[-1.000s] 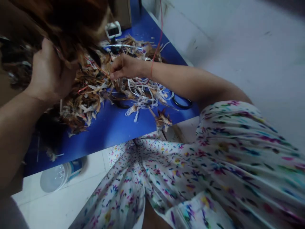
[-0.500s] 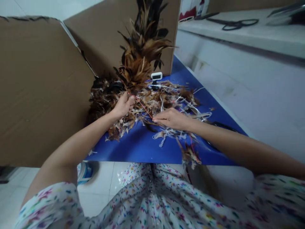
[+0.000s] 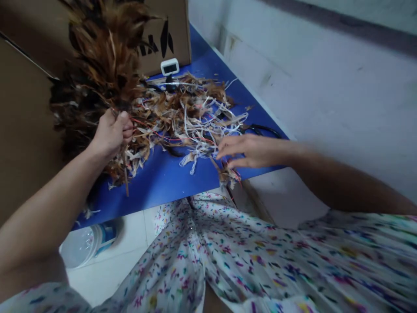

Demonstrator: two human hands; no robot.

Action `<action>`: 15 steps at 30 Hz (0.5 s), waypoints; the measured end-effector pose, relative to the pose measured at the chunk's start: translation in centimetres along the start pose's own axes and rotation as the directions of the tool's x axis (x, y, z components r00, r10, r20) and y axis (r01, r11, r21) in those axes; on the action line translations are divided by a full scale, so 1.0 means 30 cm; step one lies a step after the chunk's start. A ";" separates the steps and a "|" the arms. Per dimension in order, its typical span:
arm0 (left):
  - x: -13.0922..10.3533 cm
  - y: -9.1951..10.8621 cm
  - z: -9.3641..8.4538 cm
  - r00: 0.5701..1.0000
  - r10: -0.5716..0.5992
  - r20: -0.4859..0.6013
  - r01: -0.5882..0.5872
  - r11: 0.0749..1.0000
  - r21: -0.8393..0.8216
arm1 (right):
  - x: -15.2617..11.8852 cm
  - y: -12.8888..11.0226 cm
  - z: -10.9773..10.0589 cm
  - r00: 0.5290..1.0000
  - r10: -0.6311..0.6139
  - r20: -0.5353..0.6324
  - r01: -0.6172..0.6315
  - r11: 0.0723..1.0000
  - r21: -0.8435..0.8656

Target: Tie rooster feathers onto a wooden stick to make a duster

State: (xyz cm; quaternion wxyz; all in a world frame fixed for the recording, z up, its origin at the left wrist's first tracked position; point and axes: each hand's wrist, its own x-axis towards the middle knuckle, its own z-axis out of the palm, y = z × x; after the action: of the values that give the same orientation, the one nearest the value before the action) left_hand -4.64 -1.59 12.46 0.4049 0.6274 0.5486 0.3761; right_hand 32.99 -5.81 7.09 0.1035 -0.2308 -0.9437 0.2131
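The left hand [image 3: 112, 132] is pressed together around a thin stick [image 3: 126, 179] just below a thick bundle of brown and black feathers [image 3: 107, 61]. The stick's bare end pokes out beneath the fist towards the bench's near edge, while the feathers rise and fan away beyond it. Holding at the base probably steadies the bundle without crushing its plumes.

A red thread [image 3: 169, 138] runs from beside that fist across the bench [image 3: 159, 178] towards the right hand [image 3: 249, 150], whose fingers are loosely spread, palm down, near the right end of the near edge. I cannot tell whether they touch the thread. Just below them, a small feather clump [image 3: 228, 176] overhangs the near edge, seemingly within easy reach.

Between the hands and farther back lie loose feathers [image 3: 163, 108], with tangled white strips [image 3: 224, 124] on their right. A black looped handle [image 3: 265, 129] rests near the wall-side edge. Towards the far edge, a small white-framed screen [image 3: 170, 67] stands before a cardboard box [image 3: 177, 26], perhaps set there to be readable from the seat.
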 end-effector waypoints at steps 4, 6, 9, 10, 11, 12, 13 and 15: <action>-0.023 0.008 0.008 0.990 -0.132 -0.047 0.127 0.987 -0.103 | -0.086 -0.041 0.119 0.991 0.048 0.129 -0.049 0.999 0.003; -0.034 0.008 0.012 0.990 -0.132 -0.052 0.126 0.986 -0.112 | -0.092 -0.046 0.156 0.993 0.008 0.120 -0.011 1.000 0.024; -0.048 0.007 0.013 0.991 -0.126 -0.033 0.121 0.986 -0.114 | -0.073 -0.049 0.172 0.988 -0.027 0.152 0.015 0.997 0.080; -0.053 0.007 0.013 0.992 -0.127 -0.020 0.124 0.985 -0.121 | -0.058 -0.045 0.170 0.987 -0.017 0.157 0.004 0.997 0.083; -0.059 0.008 0.013 0.992 -0.129 -0.008 0.126 0.983 -0.130 | -0.037 -0.035 0.165 0.987 -0.008 0.158 -0.005 0.997 0.079; -0.064 0.010 0.014 0.992 -0.130 0.005 0.129 0.982 -0.137 | -0.009 -0.019 0.157 0.989 -0.005 0.151 -0.005 0.998 0.065; -0.071 0.011 0.015 0.991 -0.133 0.020 0.134 0.980 -0.144 | 0.027 0.005 0.144 0.991 -0.010 0.132 0.005 0.999 0.040; -0.084 0.014 0.021 0.989 -0.141 0.048 0.147 0.976 -0.160 | 0.122 0.075 0.096 0.995 -0.043 0.088 0.045 0.999 -0.026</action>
State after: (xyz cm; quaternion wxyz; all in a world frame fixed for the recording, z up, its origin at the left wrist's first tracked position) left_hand -4.20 -4.18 12.52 0.4908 0.5576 0.5527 0.3779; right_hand 29.84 -3.27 3.87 0.0634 -0.2019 -0.9551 0.2075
